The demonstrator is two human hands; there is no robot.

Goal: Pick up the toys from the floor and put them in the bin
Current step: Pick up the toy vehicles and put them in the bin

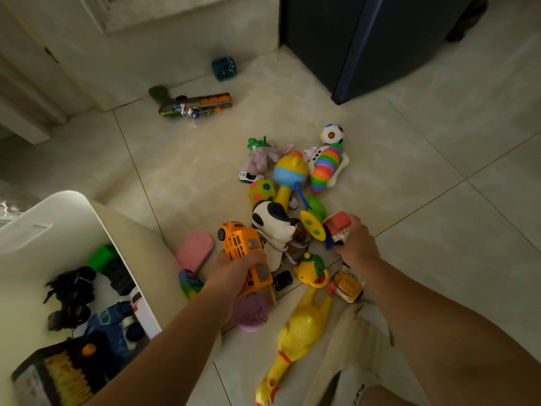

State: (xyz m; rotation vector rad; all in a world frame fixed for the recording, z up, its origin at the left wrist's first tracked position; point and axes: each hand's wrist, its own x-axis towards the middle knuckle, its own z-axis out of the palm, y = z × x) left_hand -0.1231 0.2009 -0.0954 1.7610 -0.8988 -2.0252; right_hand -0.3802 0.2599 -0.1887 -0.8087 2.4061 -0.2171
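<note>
Left hand (231,271) grips orange bus (238,241), long axis pointing away leftward; right hand (355,244) clutches red truck (338,227).

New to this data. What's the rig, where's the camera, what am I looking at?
There is no robot here, just a person's two bare hands. One wide-angle camera worn on the head films them, looking forward and down. The left hand grips an orange bus. The right hand grips a red-and-white truck. A pile of toys lies on the tiled floor, including a rubber chicken and a rainbow slug. The white bin on the left already holds several toys. A toy gun and a blue cube lie apart near the wall.
</note>
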